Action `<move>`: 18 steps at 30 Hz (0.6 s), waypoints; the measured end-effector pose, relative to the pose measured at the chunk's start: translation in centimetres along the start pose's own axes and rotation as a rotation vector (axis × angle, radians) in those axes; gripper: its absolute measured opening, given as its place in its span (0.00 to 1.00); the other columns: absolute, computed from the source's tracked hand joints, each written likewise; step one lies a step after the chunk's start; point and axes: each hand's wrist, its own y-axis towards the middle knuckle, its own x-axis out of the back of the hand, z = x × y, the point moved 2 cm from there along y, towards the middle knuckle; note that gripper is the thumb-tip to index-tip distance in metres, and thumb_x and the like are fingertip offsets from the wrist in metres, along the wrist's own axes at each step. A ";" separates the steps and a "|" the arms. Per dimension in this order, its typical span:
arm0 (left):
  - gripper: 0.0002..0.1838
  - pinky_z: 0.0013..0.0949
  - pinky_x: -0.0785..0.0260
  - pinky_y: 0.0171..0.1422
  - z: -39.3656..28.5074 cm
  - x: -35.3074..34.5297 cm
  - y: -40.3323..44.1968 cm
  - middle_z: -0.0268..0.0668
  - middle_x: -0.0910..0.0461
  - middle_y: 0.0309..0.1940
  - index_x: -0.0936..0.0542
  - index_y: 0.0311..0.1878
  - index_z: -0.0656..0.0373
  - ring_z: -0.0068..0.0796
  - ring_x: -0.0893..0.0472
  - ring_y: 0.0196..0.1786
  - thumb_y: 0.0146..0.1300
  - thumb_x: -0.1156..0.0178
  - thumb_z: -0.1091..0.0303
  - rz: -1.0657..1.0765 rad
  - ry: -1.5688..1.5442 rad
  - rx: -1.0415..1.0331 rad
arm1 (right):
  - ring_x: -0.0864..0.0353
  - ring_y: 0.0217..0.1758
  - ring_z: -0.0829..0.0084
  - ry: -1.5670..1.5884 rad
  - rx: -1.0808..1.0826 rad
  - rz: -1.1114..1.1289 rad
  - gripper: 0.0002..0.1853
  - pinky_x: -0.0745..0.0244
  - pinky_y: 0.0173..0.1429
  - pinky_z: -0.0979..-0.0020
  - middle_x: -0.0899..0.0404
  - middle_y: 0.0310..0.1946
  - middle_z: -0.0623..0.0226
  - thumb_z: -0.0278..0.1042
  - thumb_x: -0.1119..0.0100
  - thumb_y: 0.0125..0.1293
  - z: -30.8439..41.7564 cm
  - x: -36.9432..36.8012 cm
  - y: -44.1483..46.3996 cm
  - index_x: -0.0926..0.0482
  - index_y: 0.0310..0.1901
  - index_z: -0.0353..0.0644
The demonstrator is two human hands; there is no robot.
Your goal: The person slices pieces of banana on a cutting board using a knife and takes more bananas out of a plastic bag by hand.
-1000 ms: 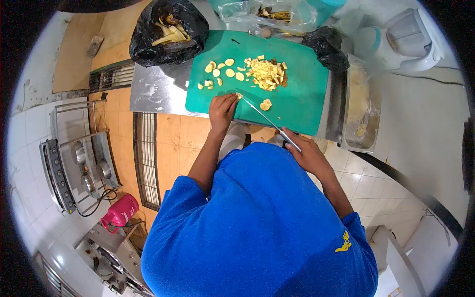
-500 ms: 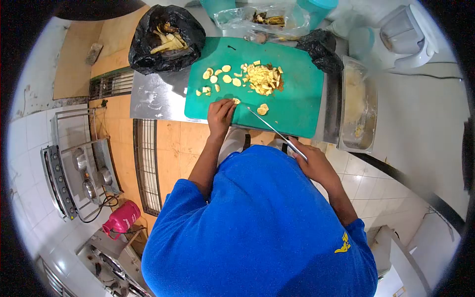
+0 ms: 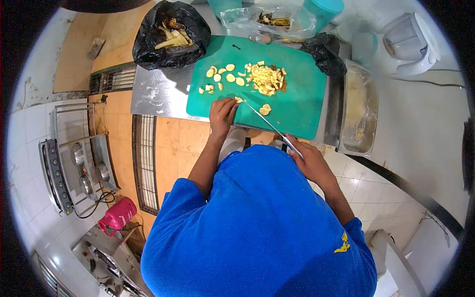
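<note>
On the green cutting board (image 3: 297, 106), my left hand (image 3: 222, 115) is closed at the near edge, its fingertips on a small yellow piece (image 3: 239, 100). My right hand (image 3: 308, 157) grips the handle of a long knife (image 3: 267, 122), whose tip reaches that piece. Beyond the blade lies a heap of chopped yellow pieces (image 3: 267, 79). Several round slices (image 3: 230, 77) are spread to the left of the heap. A couple of slices (image 3: 265, 109) lie just right of the knife.
A black bag with peels (image 3: 195, 52) stands at the back left. Behind the board are a clear plastic bag (image 3: 237, 19) and a crumpled black bag (image 3: 326, 55). A metal tray (image 3: 358, 109) is at the right, a blender jug (image 3: 405, 39) farther back.
Since half a second ago, the knife tip has come back to the piece at my left fingertips, and my right hand has shifted slightly. The whole view has also moved a little.
</note>
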 end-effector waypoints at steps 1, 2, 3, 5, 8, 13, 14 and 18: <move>0.10 0.36 0.27 0.47 0.0 0.0 0.0 0.35 0.16 0.40 0.16 0.39 0.58 0.38 0.20 0.42 0.52 0.28 0.74 0.002 0.000 -0.001 | 0.21 0.54 0.45 -0.004 0.004 0.003 0.27 0.26 0.59 0.52 0.20 0.50 0.46 0.35 0.50 0.73 -0.1 0.0 0.2 0.36 0.72 0.51; 0.10 0.36 0.27 0.47 0.0 0.0 0.0 0.35 0.16 0.40 0.16 0.39 0.58 0.38 0.20 0.42 0.52 0.28 0.74 0.005 0.000 -0.002 | 0.20 0.53 0.45 -0.008 0.008 0.006 0.27 0.26 0.59 0.53 0.20 0.51 0.47 0.35 0.49 0.73 -0.2 -0.1 0.6 0.36 0.73 0.51; 0.10 0.36 0.27 0.47 -0.1 0.1 0.0 0.35 0.16 0.40 0.16 0.39 0.58 0.38 0.20 0.42 0.52 0.28 0.75 0.008 0.000 -0.002 | 0.20 0.53 0.45 -0.011 0.013 0.009 0.27 0.27 0.58 0.55 0.19 0.52 0.47 0.35 0.49 0.73 -0.2 -0.2 0.9 0.36 0.73 0.52; 0.10 0.36 0.27 0.47 -0.1 0.1 0.0 0.36 0.16 0.40 0.16 0.39 0.58 0.38 0.20 0.43 0.52 0.28 0.75 0.008 -0.005 0.005 | 0.20 0.54 0.45 -0.016 0.021 0.005 0.27 0.27 0.59 0.54 0.20 0.52 0.47 0.35 0.49 0.73 0.0 -0.3 1.3 0.36 0.73 0.50; 0.11 0.36 0.28 0.47 -0.1 0.1 -0.1 0.36 0.16 0.40 0.16 0.40 0.59 0.38 0.20 0.43 0.52 0.28 0.75 -0.001 -0.010 0.010 | 0.21 0.55 0.45 -0.012 0.017 0.011 0.26 0.27 0.60 0.54 0.20 0.52 0.46 0.35 0.49 0.73 0.1 -0.4 1.7 0.35 0.72 0.50; 0.11 0.37 0.28 0.48 -0.1 0.4 0.0 0.36 0.16 0.40 0.15 0.39 0.59 0.38 0.20 0.43 0.52 0.29 0.76 0.007 -0.007 -0.003 | 0.21 0.57 0.45 -0.003 0.002 0.016 0.26 0.28 0.61 0.54 0.20 0.53 0.46 0.35 0.48 0.73 0.3 -0.3 1.9 0.35 0.72 0.50; 0.10 0.37 0.28 0.48 -0.1 0.3 -0.1 0.36 0.16 0.40 0.15 0.39 0.59 0.38 0.20 0.42 0.52 0.29 0.76 0.007 -0.007 0.002 | 0.22 0.57 0.45 -0.001 0.001 0.014 0.26 0.28 0.62 0.54 0.20 0.53 0.46 0.35 0.48 0.73 0.3 -0.3 1.9 0.34 0.72 0.50; 0.10 0.37 0.28 0.48 0.1 0.1 -0.2 0.35 0.16 0.40 0.15 0.39 0.59 0.38 0.20 0.42 0.52 0.29 0.76 0.003 -0.009 0.011 | 0.21 0.57 0.46 0.005 -0.007 0.004 0.26 0.28 0.61 0.54 0.20 0.53 0.46 0.36 0.48 0.73 0.7 -0.1 1.8 0.34 0.72 0.50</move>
